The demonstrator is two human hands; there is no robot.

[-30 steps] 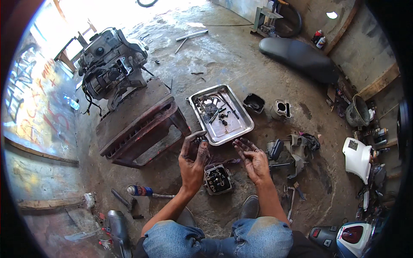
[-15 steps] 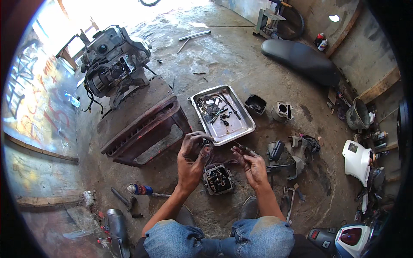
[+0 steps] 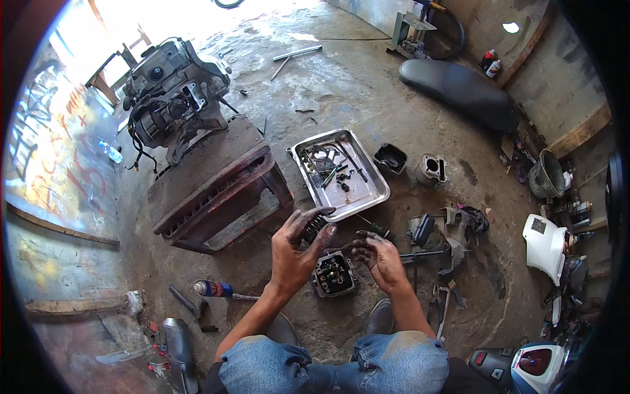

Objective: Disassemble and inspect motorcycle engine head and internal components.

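My left hand (image 3: 293,253) is closed around a dark coil spring (image 3: 316,229), whose coils show between thumb and fingers. To its right, my right hand (image 3: 380,261) has its fingers curled and drawn together; whatever they may hold is too small to tell. Below and between both hands, an engine cylinder head (image 3: 334,273) rests on the floor with its open, blackened side up. Just beyond my right fingers lies a screwdriver (image 3: 377,228) with a dark green handle, near a metal tray (image 3: 367,202) of small parts.
A reddish crate (image 3: 216,184) stands at the left with an engine (image 3: 174,92) on it. An engine cylinder (image 3: 432,169) and black cover (image 3: 390,159) sit right of the tray. A spray can (image 3: 211,289) lies left, a motorcycle seat (image 3: 459,92) far right, white fairing (image 3: 546,246) at right.
My right hand has come down and nearer the cylinder head, uncovering the screwdriver handle. My left hand has shifted slightly down, and more of the spring shows.
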